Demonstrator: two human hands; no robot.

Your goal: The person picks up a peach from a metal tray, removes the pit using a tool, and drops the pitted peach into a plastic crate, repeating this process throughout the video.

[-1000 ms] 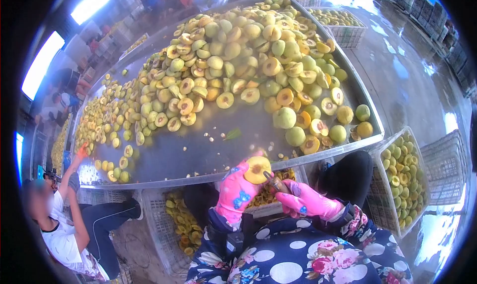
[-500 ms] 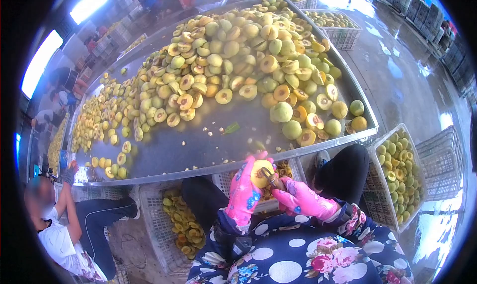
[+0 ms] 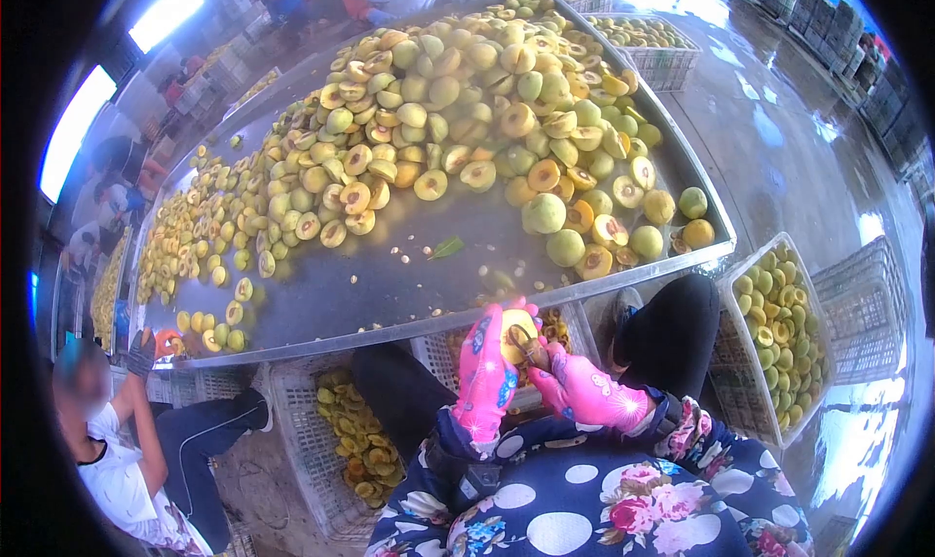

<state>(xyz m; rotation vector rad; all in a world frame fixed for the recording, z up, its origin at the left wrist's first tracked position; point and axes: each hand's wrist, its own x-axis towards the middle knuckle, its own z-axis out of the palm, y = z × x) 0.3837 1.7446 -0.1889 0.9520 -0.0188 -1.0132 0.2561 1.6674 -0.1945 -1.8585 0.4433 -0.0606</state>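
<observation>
My left hand [image 3: 485, 374], in a pink patterned glove, is closed around a yellow halved fruit [image 3: 514, 329], cut face up. My right hand [image 3: 590, 389], gloved alike, grips a small metal pitting tool [image 3: 532, 351] whose tip is against the fruit's centre. Both hands are just beyond the near edge of a metal table [image 3: 390, 289], above a crate [image 3: 443, 360] of fruit pieces. Heaped on the table are green and yellow fruits [image 3: 409, 119], many halved. A green leaf [image 3: 447, 247] lies on its bare part.
A crate of fruit halves [image 3: 726, 362] stands at the right beside an empty crate [image 3: 857, 299]. Another crate [image 3: 292, 401] is left of my legs. A co-worker [image 3: 127, 460] sits at the far left. More crates [image 3: 662, 68] stand behind the table.
The tool and fruit have shifted slightly in my hands, which stay together. The co-worker's gloved hand has moved, with an orange-red thing now showing by it. The view has shifted slightly.
</observation>
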